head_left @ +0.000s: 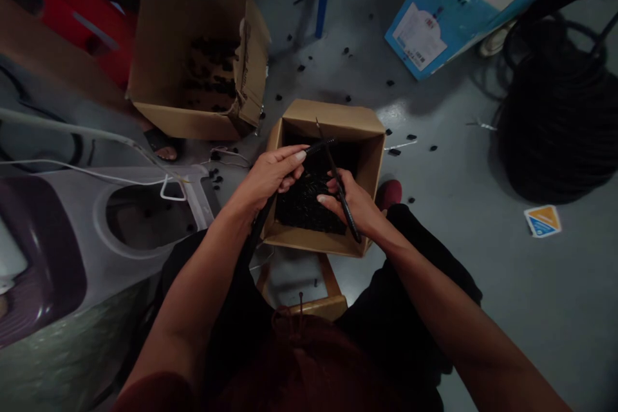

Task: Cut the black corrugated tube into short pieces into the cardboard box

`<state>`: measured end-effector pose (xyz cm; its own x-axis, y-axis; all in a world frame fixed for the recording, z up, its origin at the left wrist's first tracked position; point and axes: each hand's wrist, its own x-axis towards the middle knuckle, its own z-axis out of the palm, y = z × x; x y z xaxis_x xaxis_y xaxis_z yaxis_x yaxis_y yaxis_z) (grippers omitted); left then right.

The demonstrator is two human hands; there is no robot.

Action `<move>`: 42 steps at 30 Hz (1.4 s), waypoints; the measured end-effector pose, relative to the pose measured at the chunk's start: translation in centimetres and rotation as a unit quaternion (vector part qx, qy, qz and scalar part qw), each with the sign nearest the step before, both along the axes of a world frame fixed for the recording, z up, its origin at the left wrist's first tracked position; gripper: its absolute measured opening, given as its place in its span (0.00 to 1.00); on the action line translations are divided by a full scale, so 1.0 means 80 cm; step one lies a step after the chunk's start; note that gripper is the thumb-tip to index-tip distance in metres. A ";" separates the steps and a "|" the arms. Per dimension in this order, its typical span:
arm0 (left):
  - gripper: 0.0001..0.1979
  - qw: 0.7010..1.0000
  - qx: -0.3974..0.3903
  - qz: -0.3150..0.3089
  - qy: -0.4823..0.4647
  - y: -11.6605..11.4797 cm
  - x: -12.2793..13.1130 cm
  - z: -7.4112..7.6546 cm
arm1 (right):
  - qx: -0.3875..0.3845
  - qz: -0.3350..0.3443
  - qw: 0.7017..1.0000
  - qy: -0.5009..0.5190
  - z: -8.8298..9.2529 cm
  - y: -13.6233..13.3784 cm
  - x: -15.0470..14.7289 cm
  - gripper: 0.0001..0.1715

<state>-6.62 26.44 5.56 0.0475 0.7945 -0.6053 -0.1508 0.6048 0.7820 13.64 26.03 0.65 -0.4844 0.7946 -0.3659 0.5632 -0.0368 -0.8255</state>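
Both my hands are over an open cardboard box point(328, 116) that stands on a low wooden stool point(333, 286). My left hand point(270, 177) grips a thin black cable point(261, 225), its end pointing right toward the other hand. My right hand point(345, 203) is shut around a second thin black cable or rod point(340, 183), which runs diagonally across the palm. Small black pieces point(304, 206) fill the bottom of the box directly beneath my hands. My fingers hide part of that pile.
A second cardboard box point(193, 64) holding black pieces stands at the upper left. Small black bits point(345, 50) lie scattered on the grey floor point(483, 270). A large coil of black cable point(555, 129) sits at the right. A grey plastic appliance point(145, 219) fills the left side.
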 end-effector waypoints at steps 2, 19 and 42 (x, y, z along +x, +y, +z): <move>0.22 1.000 0.000 0.001 -0.012 -0.001 0.001 -0.001 | 0.032 -0.006 0.999 -0.022 -0.003 0.000 0.000 0.36; 0.23 1.000 0.014 -0.013 0.003 -0.002 -0.005 -0.008 | -0.082 0.019 0.992 0.092 0.008 0.004 0.001 0.35; 0.20 0.993 0.015 -0.074 0.092 -0.006 0.002 -0.012 | 0.024 0.014 0.999 -0.029 0.001 0.010 0.003 0.19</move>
<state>-6.49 25.95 4.59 0.0566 0.8049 -0.5907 0.0848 0.5856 0.8061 13.92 26.85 0.71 -0.4852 0.7988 -0.3557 0.6101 0.0178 -0.7922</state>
